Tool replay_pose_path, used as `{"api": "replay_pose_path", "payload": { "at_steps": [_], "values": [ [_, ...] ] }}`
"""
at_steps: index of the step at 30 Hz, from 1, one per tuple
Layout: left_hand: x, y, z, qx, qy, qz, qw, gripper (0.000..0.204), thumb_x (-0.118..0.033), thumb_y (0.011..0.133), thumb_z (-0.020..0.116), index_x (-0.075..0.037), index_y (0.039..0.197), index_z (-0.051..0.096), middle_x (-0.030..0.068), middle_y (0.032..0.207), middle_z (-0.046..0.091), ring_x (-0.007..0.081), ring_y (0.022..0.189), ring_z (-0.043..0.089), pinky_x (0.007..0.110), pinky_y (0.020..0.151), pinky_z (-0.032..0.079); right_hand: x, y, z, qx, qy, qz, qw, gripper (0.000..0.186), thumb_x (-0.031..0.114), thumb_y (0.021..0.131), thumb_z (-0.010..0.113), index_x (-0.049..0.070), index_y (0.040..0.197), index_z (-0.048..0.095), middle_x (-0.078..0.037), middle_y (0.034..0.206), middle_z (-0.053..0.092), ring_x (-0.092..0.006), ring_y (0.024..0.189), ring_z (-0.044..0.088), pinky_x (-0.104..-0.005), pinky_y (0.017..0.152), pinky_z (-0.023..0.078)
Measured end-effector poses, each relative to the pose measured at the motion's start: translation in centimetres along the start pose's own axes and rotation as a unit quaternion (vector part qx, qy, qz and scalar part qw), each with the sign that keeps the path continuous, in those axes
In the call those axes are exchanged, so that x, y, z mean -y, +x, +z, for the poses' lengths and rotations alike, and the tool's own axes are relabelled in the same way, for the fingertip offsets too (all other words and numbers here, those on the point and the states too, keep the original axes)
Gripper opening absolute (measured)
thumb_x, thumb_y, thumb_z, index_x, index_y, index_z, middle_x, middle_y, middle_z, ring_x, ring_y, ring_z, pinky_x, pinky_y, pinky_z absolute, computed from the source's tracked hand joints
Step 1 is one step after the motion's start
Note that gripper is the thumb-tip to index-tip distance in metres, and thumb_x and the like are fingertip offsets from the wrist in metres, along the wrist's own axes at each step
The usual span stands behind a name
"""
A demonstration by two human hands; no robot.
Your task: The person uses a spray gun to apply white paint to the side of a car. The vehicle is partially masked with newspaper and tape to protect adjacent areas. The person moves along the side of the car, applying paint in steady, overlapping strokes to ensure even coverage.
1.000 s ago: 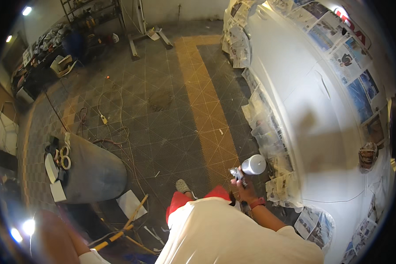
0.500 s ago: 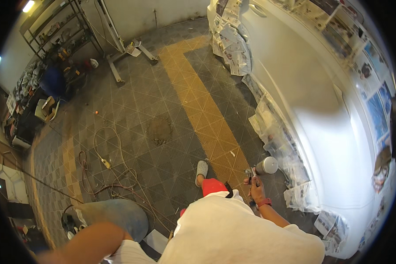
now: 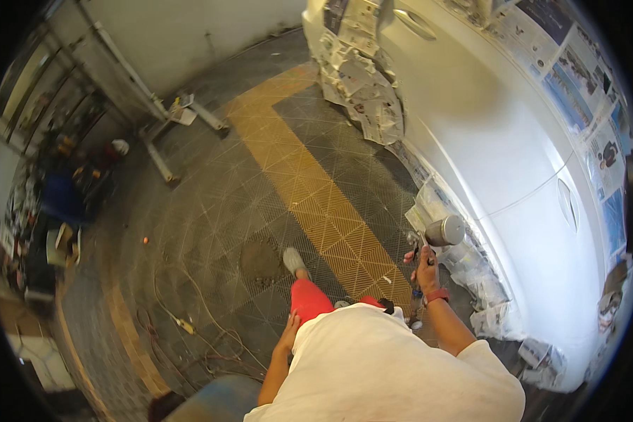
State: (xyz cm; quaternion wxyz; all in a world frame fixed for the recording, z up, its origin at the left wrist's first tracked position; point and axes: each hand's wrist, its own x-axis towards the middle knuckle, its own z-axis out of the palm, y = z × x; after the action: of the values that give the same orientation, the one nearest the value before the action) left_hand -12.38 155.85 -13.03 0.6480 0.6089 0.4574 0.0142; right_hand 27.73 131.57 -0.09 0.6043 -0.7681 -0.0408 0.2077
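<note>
My right hand (image 3: 426, 276), with a red band at its wrist, is closed around a spray gun (image 3: 421, 246) with a grey lidded cup (image 3: 446, 231). The gun is beside the lower side of a white car body (image 3: 520, 197), apart from it as far as I can tell. Crumpled newspaper (image 3: 439, 211) masks the body's lower edge behind the cup. Against my red-clad leg (image 3: 309, 301) rests my left hand (image 3: 288, 332), fingers stretched and holding nothing visible. A grey shoe (image 3: 293, 261) is on my forward foot.
A hose and cable (image 3: 184, 325) loop over the grid-tiled floor at left. The blue-grey tank (image 3: 221, 402) shows at the lower edge. Farther off stand a lift post with legs (image 3: 158, 158) and cluttered shelves (image 3: 49, 105). More newspaper (image 3: 577, 91) covers the car's upper side.
My left arm has come in from the lower left, and its hand now lies at my leg. The spray gun in my right hand is farther forward and right. The whole view has shifted.
</note>
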Motion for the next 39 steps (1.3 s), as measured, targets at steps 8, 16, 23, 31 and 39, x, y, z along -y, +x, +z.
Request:
{"api": "replay_pose_path", "payload": {
  "at_steps": [8, 16, 23, 31, 39],
  "values": [
    [-3.5, 16.9, -16.0, 0.204, 0.297, -0.296, 0.885, 0.074, -0.063, 0.103, 0.048, -0.004, 0.147, 0.053, 0.0182, 0.147, 0.055, 0.0271, 0.134, 0.054, 0.04, 0.112, 0.041, 5.2, 10.0, 7.5, -0.219, 0.015, 0.047, 0.974, 0.065, 0.06, 0.107, 0.039, 0.002, 0.105, 0.066, -0.009, 0.093, 0.073, -0.0144, 0.078, 0.071, -0.0255, 0.04, 0.047],
    [-22.8, 41.9, -27.3, 0.055, 0.236, -0.111, 0.964, 0.082, -0.063, 0.102, 0.051, 0.004, 0.149, 0.046, 0.023, 0.142, 0.055, 0.0341, 0.132, 0.053, 0.044, 0.11, 0.043, 6.3, 19.2, 10.5, -0.387, 0.126, 0.016, 0.913, 0.059, 0.056, 0.106, 0.047, 0.001, 0.105, 0.067, -0.01, 0.088, 0.073, -0.0134, 0.049, 0.059, -0.0268, 0.038, 0.044],
    [-45.3, 44.9, -13.3, 0.078, 0.308, -0.005, 0.948, 0.081, -0.061, 0.102, 0.051, -0.001, 0.155, 0.04, 0.0241, 0.156, 0.045, 0.0363, 0.145, 0.044, 0.047, 0.116, 0.039, 1.7, 27.4, 10.0, -0.407, 0.135, 0.077, 0.9, 0.055, 0.052, 0.106, 0.05, 0.001, 0.098, 0.069, -0.008, 0.086, 0.073, -0.0129, 0.061, 0.065, -0.0265, 0.042, 0.046],
    [-34.4, 39.3, -7.4, 0.232, 0.46, -0.054, 0.855, 0.062, -0.043, 0.104, 0.059, 0.002, 0.146, 0.052, 0.0223, 0.138, 0.064, 0.0305, 0.127, 0.063, 0.039, 0.106, 0.049, -5.2, 43.6, 12.0, -0.369, 0.175, 0.058, 0.911, 0.048, 0.048, 0.106, 0.053, 0.005, 0.122, 0.069, -0.005, 0.087, 0.073, -0.0099, 0.07, 0.066, -0.0267, 0.045, 0.048],
    [-31.3, 36.0, -3.4, 0.222, 0.514, -0.132, 0.818, 0.054, -0.043, 0.104, 0.058, -0.002, 0.14, 0.058, 0.0243, 0.127, 0.068, 0.0355, 0.116, 0.069, 0.043, 0.097, 0.054, -9.0, 58.8, 10.2, -0.284, 0.231, 0.051, 0.929, 0.054, 0.039, 0.107, 0.057, 0.011, 0.153, 0.05, -0.007, 0.083, 0.072, -0.013, 0.075, 0.069, -0.0295, 0.071, 0.055]
  ]
}}
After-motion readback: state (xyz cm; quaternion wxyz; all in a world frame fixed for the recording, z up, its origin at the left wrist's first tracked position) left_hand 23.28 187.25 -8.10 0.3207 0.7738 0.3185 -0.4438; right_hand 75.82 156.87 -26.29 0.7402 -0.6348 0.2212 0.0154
